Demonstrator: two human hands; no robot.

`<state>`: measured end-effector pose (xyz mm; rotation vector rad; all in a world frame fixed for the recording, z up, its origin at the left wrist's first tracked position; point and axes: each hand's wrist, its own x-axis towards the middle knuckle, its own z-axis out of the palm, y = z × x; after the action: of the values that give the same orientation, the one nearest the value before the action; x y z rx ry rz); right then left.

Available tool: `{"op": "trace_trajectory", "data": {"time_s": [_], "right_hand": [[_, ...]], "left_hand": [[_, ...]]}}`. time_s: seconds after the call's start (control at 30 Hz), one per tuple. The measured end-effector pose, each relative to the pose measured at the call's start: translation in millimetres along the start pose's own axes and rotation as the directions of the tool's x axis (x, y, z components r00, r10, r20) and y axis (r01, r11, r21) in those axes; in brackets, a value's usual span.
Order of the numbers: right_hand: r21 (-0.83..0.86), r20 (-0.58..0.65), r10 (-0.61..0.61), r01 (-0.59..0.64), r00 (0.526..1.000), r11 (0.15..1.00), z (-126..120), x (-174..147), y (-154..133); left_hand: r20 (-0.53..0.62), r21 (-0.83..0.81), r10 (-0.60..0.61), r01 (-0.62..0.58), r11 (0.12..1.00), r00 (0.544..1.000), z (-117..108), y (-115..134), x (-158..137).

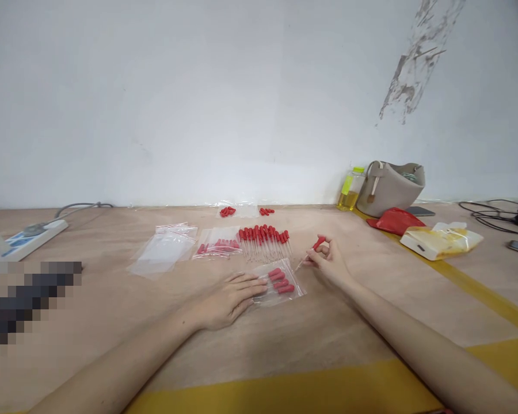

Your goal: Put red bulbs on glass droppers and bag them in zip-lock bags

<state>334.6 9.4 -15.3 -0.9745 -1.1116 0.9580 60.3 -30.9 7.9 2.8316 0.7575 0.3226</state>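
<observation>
My left hand (233, 298) lies flat, fingers stretched out, on the closed end of a clear zip bag (263, 296). Several droppers with red rubber bulbs (280, 280) show inside that bag. Between the fingers of my right hand (330, 261) is a single dropper (317, 244), its red bulb up and its thin clear tube slanting down toward the bag's right side. Just behind the bag, a row of droppers (263, 236) lies side by side, bulbs pointing away from me. Left of the row are filled zip bags (218, 244) and flat, unfilled zip bags (166, 247).
Small piles of red bulbs (227, 212) lie on plastic near the wall. At right stand a yellow-capped bottle (349, 190) and a grey bag (391, 190), with a red packet (397, 221) and a yellow-white packet (440, 240) in front. A power strip (37, 237) is at left.
</observation>
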Motion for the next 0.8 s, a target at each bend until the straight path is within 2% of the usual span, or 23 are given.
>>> {"op": "trace_trajectory", "data": {"time_s": [0.1,0.23,0.33,0.5,0.67,0.8], "right_hand": [[0.054,-0.003,0.014,-0.014,1.0,0.998,7.6,-4.8,6.4],[0.146,0.016,0.113,-0.114,0.993,0.983,9.5,-8.4,5.4],[0.152,0.023,0.169,-0.171,0.985,0.973,7.0,-11.9,2.4],[0.158,-0.001,0.116,-0.114,0.993,0.981,7.5,-16.0,0.7],[0.158,0.014,0.156,-0.156,0.988,0.975,13.7,-17.3,3.8],[0.236,0.026,0.177,-0.178,0.984,0.955,15.3,-16.3,8.1]], "left_hand": [[0.01,0.015,-0.004,0.004,1.0,1.0,0.2,-0.2,-0.1],[0.013,0.015,-0.008,0.008,1.0,1.0,-0.1,0.0,-0.2],[0.003,0.004,-0.008,0.008,1.0,1.0,0.2,0.1,-0.1],[0.001,0.001,-0.004,0.004,1.0,1.0,2.0,-0.7,0.1],[-0.01,-0.01,-0.002,0.002,1.0,1.0,3.0,-2.0,-0.4],[-0.016,-0.001,0.002,-0.002,1.0,1.0,3.3,-1.8,-0.4]]}}
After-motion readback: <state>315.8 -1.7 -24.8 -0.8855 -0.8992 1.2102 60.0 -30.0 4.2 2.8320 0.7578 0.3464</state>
